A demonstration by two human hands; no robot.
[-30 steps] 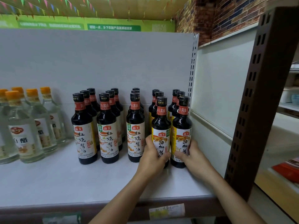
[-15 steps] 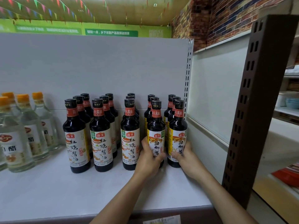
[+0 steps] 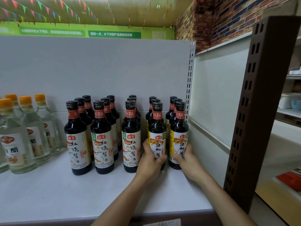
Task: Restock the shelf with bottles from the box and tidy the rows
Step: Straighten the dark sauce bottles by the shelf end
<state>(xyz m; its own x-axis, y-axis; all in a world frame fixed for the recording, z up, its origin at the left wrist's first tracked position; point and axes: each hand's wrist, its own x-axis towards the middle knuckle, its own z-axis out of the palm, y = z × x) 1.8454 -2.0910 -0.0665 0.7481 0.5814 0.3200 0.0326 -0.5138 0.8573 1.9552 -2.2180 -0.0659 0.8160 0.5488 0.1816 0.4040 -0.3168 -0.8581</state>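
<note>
Only the person's two arms show, reaching from the near edge of the picture to the fingers. The left hand (image 3: 150,162) and the right hand (image 3: 189,162) are bare. The left forearm (image 3: 120,203) and the right forearm (image 3: 224,199) are bare too along all of their visible length, right to the frame edge. Both forearms are slim and smooth and narrow toward the wrists. Mostly the back of each hand shows, with the knuckles faintly marked. The fingernails are too small to make out.
</note>
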